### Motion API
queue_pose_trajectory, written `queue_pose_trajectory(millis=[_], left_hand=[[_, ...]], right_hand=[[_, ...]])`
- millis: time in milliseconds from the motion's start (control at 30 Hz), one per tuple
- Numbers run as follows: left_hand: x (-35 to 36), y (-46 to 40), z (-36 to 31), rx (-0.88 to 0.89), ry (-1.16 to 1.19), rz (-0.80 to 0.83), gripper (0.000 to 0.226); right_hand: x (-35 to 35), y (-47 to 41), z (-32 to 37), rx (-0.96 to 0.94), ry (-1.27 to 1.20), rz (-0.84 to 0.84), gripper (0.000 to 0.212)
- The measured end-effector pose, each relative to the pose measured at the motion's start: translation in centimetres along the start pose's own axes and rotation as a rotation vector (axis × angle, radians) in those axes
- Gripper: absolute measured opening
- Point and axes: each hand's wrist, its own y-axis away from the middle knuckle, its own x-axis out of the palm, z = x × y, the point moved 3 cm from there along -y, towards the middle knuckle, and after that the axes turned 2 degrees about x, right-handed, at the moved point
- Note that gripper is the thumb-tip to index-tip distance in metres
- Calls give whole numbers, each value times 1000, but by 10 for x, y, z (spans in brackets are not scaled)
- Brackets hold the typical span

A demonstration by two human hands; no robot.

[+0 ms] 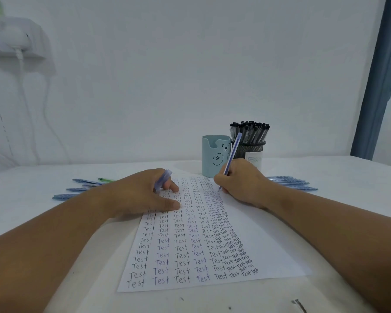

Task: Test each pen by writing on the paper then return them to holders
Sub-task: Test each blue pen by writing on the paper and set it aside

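Blue pen (231, 155) in right hand (242, 184) touches paper (269, 242).

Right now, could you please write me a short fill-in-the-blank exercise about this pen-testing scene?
1. The right hand holds a pen with its tip on the ____.
2. The left hand holds the pen's blue ____.
3. The word written repeatedly is "____".
4. The black mesh holder stands beside a light blue holder with a ____ face.

Missing words: paper; cap; Test; bear

Paper's (190, 245) top-left corner under the left hand (142, 193); label (253, 160) behind mesh holder (250, 147) unreadable
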Motion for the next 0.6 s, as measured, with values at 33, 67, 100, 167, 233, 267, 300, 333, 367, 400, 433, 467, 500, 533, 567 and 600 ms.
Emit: queue_pose_trajectory(millis=[33, 67, 100, 167, 233, 267, 300, 333, 367, 400, 433, 467, 500, 533, 567, 600], left_hand=[[0, -1, 2, 1, 9, -1, 38], [0, 0, 1, 3, 14, 1, 38], [0, -1, 2, 7, 12, 1, 36], [1, -2, 1, 11, 15, -11, 32], [2, -4, 3, -18, 105, -16, 33], [2, -4, 3, -41, 178, -12, 37], [2, -3, 2, -48, 230, -15, 40], [0, -3, 0, -24, 248, -42, 43], [-2, -4, -1, 12, 249, -75, 43], [-2, -4, -4, 46, 253, -104, 42], [-1, -3, -7, 66, 255, -123, 38], [1, -2, -10, 80, 246, -134, 32], [3, -1, -13, 98, 218, -144, 26], [5, 0, -16, 119, 172, -152, 22], [8, 0, -19, 138, 119, -159, 20], [9, 0, -20, 155, 73, -169, 18]], right_hand=[[0, 0, -1, 8, -6, -5, 32], [0, -1, -2, 21, -25, -16, 30], [-1, -1, -3, 41, -65, -31, 28], [-3, 0, -5, 83, -196, -66, 24], [-5, 2, -4, 100, -344, -99, 23], [-6, 3, -2, 103, -428, -107, 24], [-8, 4, 0, 98, -502, -110, 26], [-10, 6, 3, 84, -550, -109, 27], [-11, 7, 6, 63, -578, -102, 25], [-13, 9, 10, 37, -603, -89, 21], [-13, 12, 14, 5, -634, -70, 17], [-14, 14, 18, -28, -665, -52, 15], [-14, 17, 21, -63, -681, -39, 14], [-14, 20, 25, -97, -682, -30, 14], [-14, 22, 28, -126, -680, -24, 14], [-12, 24, 31, -148, -689, -18, 14]])
